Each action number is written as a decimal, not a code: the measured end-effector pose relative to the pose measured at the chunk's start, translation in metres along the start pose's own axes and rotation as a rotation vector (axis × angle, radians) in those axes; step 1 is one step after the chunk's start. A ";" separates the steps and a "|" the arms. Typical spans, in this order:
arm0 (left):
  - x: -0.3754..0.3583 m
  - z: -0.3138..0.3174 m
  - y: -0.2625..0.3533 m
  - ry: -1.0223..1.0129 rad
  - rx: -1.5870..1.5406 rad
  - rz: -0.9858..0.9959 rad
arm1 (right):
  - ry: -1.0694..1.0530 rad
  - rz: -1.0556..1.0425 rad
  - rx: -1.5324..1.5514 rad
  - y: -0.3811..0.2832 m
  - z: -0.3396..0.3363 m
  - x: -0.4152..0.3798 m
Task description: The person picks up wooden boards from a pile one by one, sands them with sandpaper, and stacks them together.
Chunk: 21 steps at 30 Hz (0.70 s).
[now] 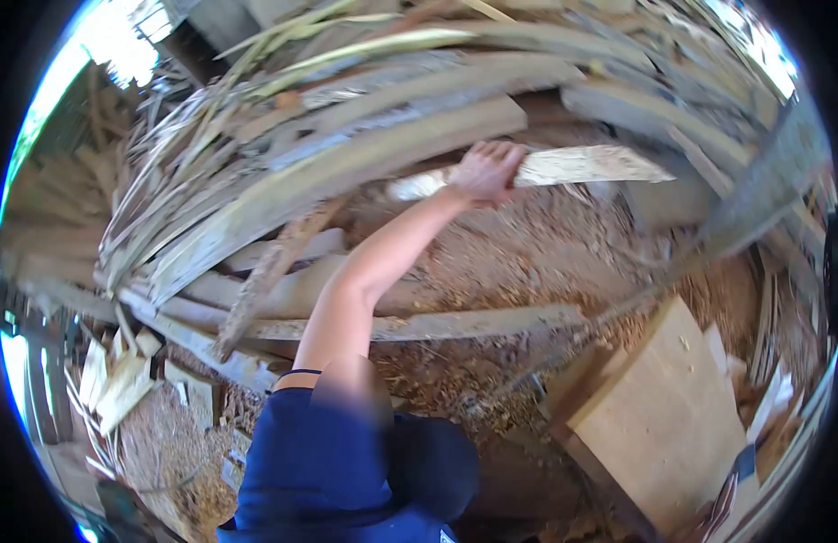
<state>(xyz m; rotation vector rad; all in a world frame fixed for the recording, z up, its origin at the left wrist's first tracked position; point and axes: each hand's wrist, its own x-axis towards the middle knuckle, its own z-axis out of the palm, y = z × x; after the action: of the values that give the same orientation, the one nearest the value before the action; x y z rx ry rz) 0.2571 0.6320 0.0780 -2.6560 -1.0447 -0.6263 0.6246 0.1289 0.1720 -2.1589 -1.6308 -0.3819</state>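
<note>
My left hand (487, 172) reaches forward with its fingers wrapped round a long, rough, pale wooden slab (592, 166). The slab sticks out on both sides of the fist and lies roughly crosswise over reddish-brown ground strewn with chips. Just beyond the fist, a thick grey-brown plank (374, 163) lies along the front of a heap of boards. My right hand does not show. A skin-coloured blur and a dark rounded shape sit beside the blue sleeve (310, 452); I cannot make out what they are.
A large heap of stacked planks and slabs (419, 68) curves across the far side. Nearer, a narrow board (473, 322) lies crosswise. At the lower right stands a big pale wooden block (667, 421). A grey beam (771, 185) slants in from the right. Wood scraps (120, 389) lie left.
</note>
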 end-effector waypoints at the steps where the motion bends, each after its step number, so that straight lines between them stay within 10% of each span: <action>1: 0.006 -0.023 0.004 0.048 -0.013 -0.059 | 0.012 0.015 0.011 -0.004 -0.002 0.001; 5: 0.028 -0.115 0.042 0.109 -0.331 -0.126 | 0.045 0.052 0.036 -0.012 -0.008 -0.004; 14: 0.060 -0.239 0.166 0.386 -0.144 0.500 | 0.106 0.078 0.066 -0.012 -0.006 -0.005; 17: 0.064 -0.283 0.082 0.277 0.271 0.473 | 0.106 0.089 0.076 0.002 0.005 -0.004; 21: 0.010 -0.406 -0.250 0.173 0.649 -0.307 | 0.074 0.164 -0.045 0.014 0.013 -0.012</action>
<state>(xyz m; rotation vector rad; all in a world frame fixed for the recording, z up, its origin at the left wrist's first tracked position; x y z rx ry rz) -0.0328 0.6771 0.4534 -1.8749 -1.3371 -0.4553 0.6343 0.1213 0.1534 -2.2642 -1.4064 -0.4462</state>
